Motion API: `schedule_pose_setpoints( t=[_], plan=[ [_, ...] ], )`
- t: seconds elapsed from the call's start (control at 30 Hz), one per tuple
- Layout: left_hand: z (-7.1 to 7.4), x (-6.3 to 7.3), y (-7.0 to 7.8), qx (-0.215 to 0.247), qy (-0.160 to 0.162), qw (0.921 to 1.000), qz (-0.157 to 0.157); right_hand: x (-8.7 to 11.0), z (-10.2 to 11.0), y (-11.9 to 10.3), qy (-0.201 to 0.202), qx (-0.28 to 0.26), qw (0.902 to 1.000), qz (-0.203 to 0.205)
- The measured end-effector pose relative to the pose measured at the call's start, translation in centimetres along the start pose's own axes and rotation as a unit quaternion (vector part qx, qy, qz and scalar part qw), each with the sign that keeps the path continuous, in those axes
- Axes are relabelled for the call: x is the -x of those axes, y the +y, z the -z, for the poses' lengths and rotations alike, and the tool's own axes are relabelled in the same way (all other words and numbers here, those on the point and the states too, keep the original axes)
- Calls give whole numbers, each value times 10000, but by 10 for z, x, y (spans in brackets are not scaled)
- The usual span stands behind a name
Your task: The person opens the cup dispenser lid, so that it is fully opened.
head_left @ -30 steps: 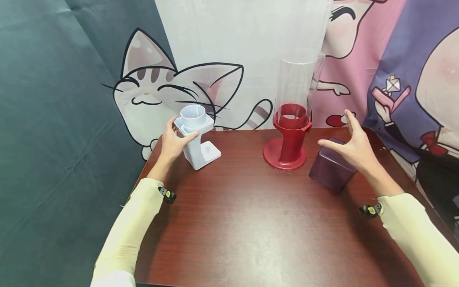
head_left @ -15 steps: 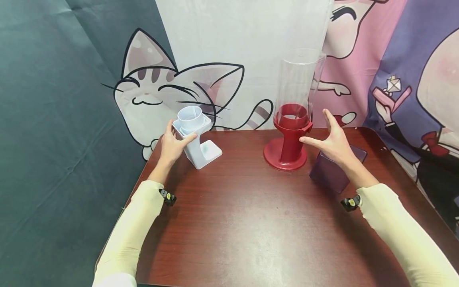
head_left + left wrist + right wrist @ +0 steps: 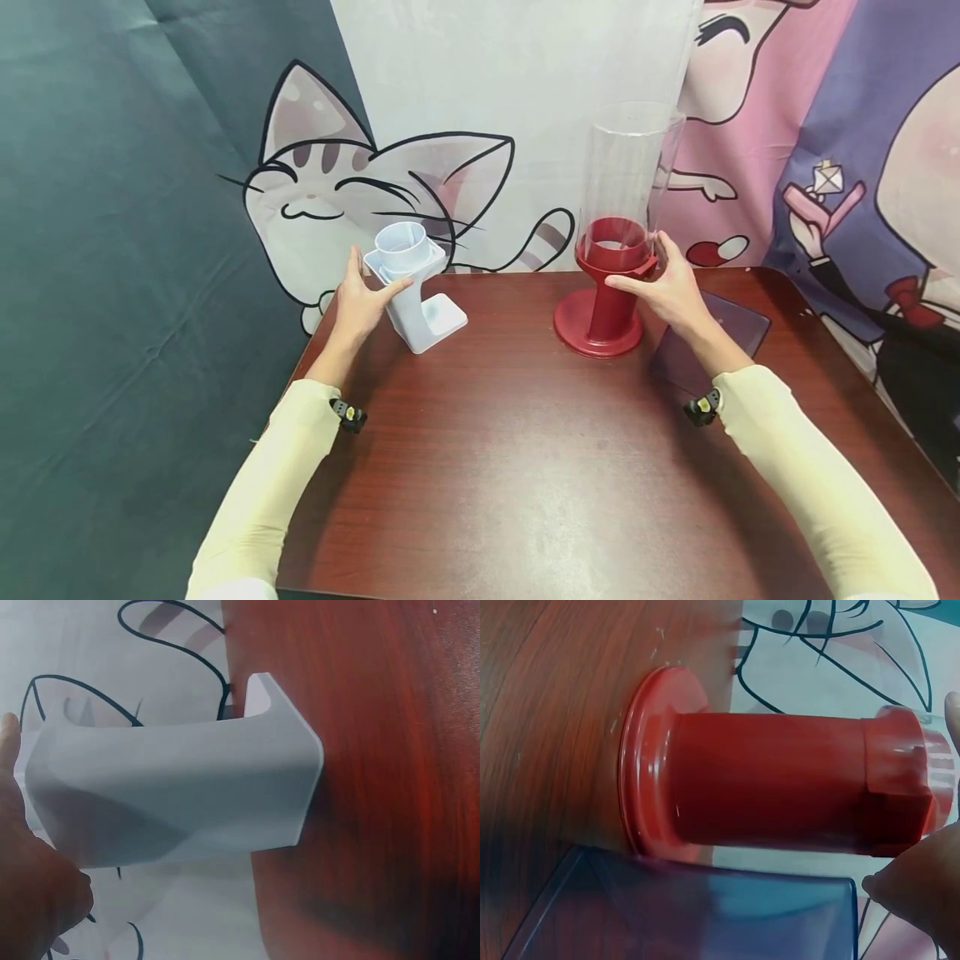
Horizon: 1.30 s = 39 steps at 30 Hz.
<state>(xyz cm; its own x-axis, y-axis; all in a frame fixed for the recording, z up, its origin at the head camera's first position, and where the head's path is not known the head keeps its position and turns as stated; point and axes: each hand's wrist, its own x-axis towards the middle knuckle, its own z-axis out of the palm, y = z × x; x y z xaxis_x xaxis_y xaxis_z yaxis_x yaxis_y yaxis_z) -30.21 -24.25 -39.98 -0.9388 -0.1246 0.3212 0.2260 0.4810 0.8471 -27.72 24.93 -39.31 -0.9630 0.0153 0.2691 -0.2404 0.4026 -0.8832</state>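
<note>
A white stand [image 3: 410, 317] with a ring-shaped cup [image 3: 402, 242] on top is at the table's left back. My left hand [image 3: 358, 304] holds it near the top, thumb across the front and fingers on the left side. In the left wrist view the stand's smooth back [image 3: 176, 787] is close, with part of the hand [image 3: 41, 900] at its top end. At the right back stands a red holder [image 3: 607, 308] with a clear, tall cylinder [image 3: 626, 167] upright in it. My right hand [image 3: 675, 296] is spread at the holder's collar; contact is unclear.
A dark purple, see-through box [image 3: 738, 325] is on the table [image 3: 487, 467] right of the red holder, partly behind my right hand and forearm. A printed cloth backdrop [image 3: 480, 83] hangs right behind the table's back edge.
My right hand has moved left, from over the purple box to the red holder's collar. My left hand has stayed at the white stand, which has shifted only slightly.
</note>
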Motion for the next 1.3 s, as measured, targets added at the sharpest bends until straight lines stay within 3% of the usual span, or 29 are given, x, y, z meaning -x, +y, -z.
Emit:
schedule_pose_setpoints(
  t=[0.2,0.57,0.9,1.23,1.3],
  plan=[
    [2,-9,13,367,185,9989,-207,-6,-9,6,157,64,9998,-84],
    [0,-20,57,606,218,9959,-630,-9,-21,10,413,-7,9986,-330],
    [-14,-3,119,768,-244,9925,-924,-13,-29,12,780,173,9963,-326],
    [-41,-2,132,957,-805,9865,-1053,-9,-31,13,942,266,9944,-401],
    [-48,-6,127,849,-886,9866,-1076,-9,-32,13,958,237,9944,-376]
  ],
)
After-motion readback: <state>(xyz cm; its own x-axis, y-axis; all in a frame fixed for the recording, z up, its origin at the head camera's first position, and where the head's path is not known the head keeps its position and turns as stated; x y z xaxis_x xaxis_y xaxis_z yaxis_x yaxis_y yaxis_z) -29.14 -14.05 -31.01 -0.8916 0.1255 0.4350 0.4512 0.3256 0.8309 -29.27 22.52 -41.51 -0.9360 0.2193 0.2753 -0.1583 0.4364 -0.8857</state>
